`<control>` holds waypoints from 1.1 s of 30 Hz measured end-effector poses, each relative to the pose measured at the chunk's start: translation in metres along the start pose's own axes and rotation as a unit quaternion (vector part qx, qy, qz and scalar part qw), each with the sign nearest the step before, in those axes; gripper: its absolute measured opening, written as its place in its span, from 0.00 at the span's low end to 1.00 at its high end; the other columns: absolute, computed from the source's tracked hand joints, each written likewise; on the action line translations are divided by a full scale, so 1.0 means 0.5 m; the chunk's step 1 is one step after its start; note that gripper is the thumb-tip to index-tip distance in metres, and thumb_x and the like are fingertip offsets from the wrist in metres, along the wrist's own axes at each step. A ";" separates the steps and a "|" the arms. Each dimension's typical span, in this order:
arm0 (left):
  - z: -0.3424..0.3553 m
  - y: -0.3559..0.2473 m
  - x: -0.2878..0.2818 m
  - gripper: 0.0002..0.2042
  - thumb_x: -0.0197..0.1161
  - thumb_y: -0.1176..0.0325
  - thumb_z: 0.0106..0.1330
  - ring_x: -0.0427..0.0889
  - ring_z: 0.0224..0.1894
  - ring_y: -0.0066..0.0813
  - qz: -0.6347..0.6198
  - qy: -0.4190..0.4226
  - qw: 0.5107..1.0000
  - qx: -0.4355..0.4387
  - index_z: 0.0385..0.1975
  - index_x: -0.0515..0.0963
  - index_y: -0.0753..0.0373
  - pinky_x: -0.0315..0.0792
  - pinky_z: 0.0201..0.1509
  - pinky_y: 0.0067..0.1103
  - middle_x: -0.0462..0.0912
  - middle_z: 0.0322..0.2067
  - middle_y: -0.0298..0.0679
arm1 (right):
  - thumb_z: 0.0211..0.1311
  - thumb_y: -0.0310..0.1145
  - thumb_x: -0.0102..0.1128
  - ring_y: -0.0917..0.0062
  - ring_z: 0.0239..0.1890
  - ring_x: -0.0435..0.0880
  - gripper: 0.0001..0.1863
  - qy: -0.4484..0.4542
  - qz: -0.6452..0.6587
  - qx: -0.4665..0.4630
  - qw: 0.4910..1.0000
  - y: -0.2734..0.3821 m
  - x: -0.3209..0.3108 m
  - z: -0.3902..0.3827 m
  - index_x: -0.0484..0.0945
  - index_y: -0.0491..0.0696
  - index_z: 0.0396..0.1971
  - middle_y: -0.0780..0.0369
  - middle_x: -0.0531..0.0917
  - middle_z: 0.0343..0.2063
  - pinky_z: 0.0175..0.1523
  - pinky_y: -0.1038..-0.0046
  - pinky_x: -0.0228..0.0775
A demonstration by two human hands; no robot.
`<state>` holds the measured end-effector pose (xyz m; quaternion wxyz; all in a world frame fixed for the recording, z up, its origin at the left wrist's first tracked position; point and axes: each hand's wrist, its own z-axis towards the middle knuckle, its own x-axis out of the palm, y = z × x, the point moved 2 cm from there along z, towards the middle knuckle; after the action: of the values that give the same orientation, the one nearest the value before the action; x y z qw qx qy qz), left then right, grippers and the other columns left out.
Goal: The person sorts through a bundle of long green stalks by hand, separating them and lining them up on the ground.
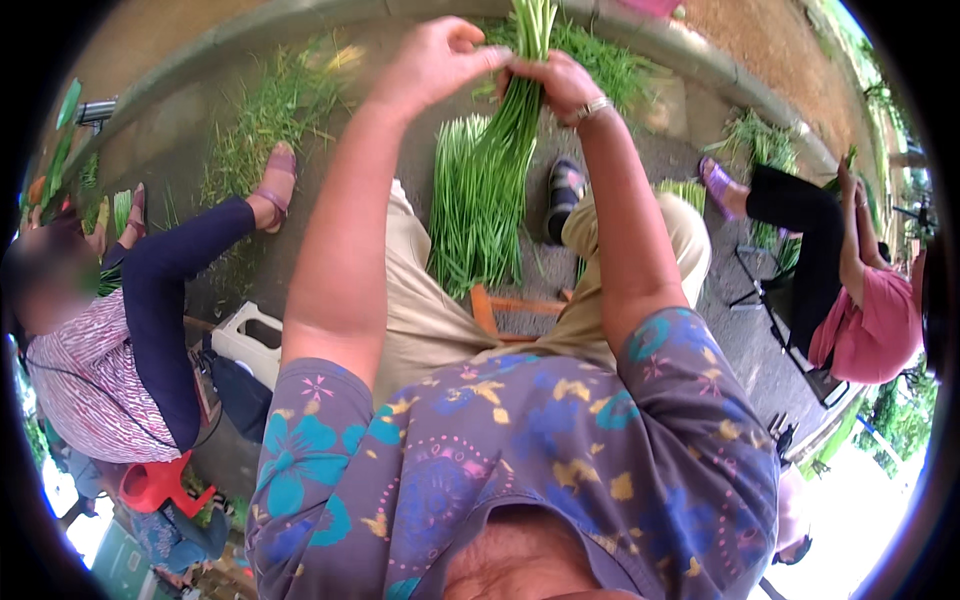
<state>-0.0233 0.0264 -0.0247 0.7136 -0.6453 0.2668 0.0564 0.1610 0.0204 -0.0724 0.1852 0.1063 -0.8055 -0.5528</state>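
My right hand (565,82) is closed around a bunch of long green garlic chives (522,100), held up in front of me. Their pale stem ends point away and the green leaves hang down toward me. My left hand (440,62) is at the left side of the bunch, its fingers curled and its thumb tip reaching the stems beside my right hand. Whether a stalk is pinched there is too small to make out. Below the bunch, a thick pile of garlic chives (470,225) lies on the ground between my legs, pale ends facing away.
Loose green trimmings (265,125) litter the pavement at left, with more trimmings (605,70) by the curb (690,55). A seated person (100,370) is at my left, near a white plastic stool (248,340) and a red stool (160,485). Another person (870,325) sits at right.
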 end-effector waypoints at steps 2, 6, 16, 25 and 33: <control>-0.001 -0.038 0.012 0.24 0.68 0.56 0.50 0.76 0.22 0.22 -0.150 0.102 0.983 -0.002 0.39 0.74 0.70 0.72 0.28 0.18 0.78 0.28 0.39 | 0.58 0.38 0.52 0.71 0.30 0.81 0.16 0.118 0.071 -0.042 0.990 0.042 0.036 -0.026 0.73 0.39 0.38 0.58 0.80 0.26 0.37 0.71 0.74; -0.023 -0.068 0.038 0.28 0.68 0.52 0.49 0.75 0.13 0.22 -0.340 0.283 0.896 -0.017 0.41 0.73 0.71 0.70 0.14 0.14 0.77 0.28 0.42 | 0.54 0.38 0.58 0.67 0.31 0.81 0.20 0.245 0.102 -0.071 0.961 0.089 0.091 -0.087 0.70 0.42 0.43 0.56 0.79 0.28 0.38 0.67 0.74; -0.009 -0.078 0.069 0.13 0.57 0.61 0.59 0.79 0.36 0.29 -0.401 0.173 0.896 -0.077 0.29 0.77 0.68 0.74 0.42 0.25 0.79 0.38 0.49 | 0.54 0.35 0.62 0.76 0.41 0.77 0.25 0.101 0.016 0.016 0.995 0.075 0.076 -0.083 0.65 0.46 0.51 0.62 0.72 0.44 0.44 0.71 0.72; 0.018 -0.023 0.140 0.10 0.61 0.66 0.56 0.74 0.13 0.29 -0.340 0.158 0.906 -0.196 0.22 0.73 0.66 0.71 0.20 0.24 0.77 0.18 0.41 | 0.58 0.38 0.55 0.78 0.42 0.77 0.17 -0.183 -0.201 -0.278 0.921 0.158 -0.111 -0.092 0.76 0.41 0.43 0.60 0.81 0.36 0.49 0.76 0.68; -0.005 -0.033 0.240 0.10 0.66 0.68 0.51 0.71 0.12 0.22 -0.243 0.263 0.913 -0.195 0.23 0.71 0.63 0.73 0.17 0.21 0.70 0.14 0.32 | 0.58 0.54 0.50 0.64 0.40 0.79 0.27 -0.102 -0.346 -0.220 0.906 0.115 -0.063 -0.084 0.77 0.43 0.41 0.54 0.81 0.35 0.49 0.72 0.67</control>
<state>0.0854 -0.0102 -0.0643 0.4696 -0.8080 0.2632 -0.2395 0.2090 0.0174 -0.0112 -0.0821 0.2784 -0.5899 -0.7535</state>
